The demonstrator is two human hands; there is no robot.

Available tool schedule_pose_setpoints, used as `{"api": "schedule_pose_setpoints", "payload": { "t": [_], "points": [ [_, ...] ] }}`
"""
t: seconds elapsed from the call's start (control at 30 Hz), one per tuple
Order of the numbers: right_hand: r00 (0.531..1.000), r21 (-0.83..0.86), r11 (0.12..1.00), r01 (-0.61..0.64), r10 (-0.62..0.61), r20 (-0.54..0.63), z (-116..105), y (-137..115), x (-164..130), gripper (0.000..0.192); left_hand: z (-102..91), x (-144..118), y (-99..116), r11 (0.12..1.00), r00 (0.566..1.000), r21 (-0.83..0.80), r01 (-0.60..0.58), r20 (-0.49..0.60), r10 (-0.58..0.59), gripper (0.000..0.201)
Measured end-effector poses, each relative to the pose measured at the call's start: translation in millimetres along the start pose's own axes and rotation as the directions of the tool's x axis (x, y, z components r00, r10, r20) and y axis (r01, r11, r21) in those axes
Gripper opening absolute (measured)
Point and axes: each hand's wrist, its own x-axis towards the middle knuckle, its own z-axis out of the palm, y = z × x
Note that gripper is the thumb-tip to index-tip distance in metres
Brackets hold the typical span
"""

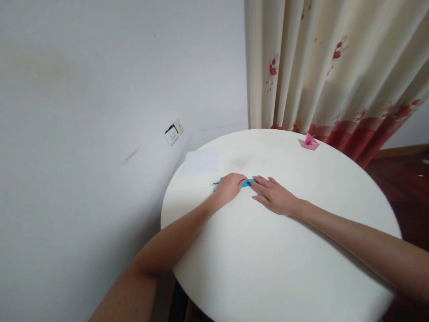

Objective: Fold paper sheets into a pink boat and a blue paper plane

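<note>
blue folded paper [247,183] lies flat on the round white table [268,268], toward its far side, and both my hands are on it. my left hand [229,188] is curled into a loose fist, knuckles up, pressing down on the left part of the paper so that only a thin blue edge shows beyond it and a short strip shows between the hands. my right hand [274,196] lies flat with the fingers stretched out and close together, the fingertips touching the right end of the paper. the two hands sit just beside each other, not quite touching. both forearms rest across the table.

beyond the blue paper, near the table's left rim by the wall, lies a white sheet [201,162]. well apart from the blue paper, at the table's far right edge, sits a small pink folded paper boat [310,142]. behind the table hangs a cream curtain [335,67] with red flowers, and a wall socket [173,132] sits on the wall left of the table.
</note>
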Motion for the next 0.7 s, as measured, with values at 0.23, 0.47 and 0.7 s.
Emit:
{"api": "schedule_pose_setpoints", "payload": {
  "t": [0.23, 0.47, 0.7],
  "points": [
    [1.000, -0.016, 1.000, -0.010, 0.010, 0.010, 0.2, 0.0, -0.2, 0.063, -2.0, 0.1, -0.8, 1.000, 1.000, -0.008, -0.011, -0.007, 0.011, 0.027],
    [1.000, -0.022, 1.000, -0.002, 0.001, -0.009, 1.3, 1.4, 0.7, 0.063, -3.2, 0.9, 0.8, 0.998, 0.998, 0.013, -0.064, 0.012, 0.064, 0.028],
    [1.000, -0.019, 1.000, 0.008, -0.008, -0.016, 0.5, 1.2, 0.3, 0.064, -2.6, 2.6, 0.5, 0.996, 0.998, 0.054, -0.065, 0.010, 0.065, 0.029]
  ]
}}
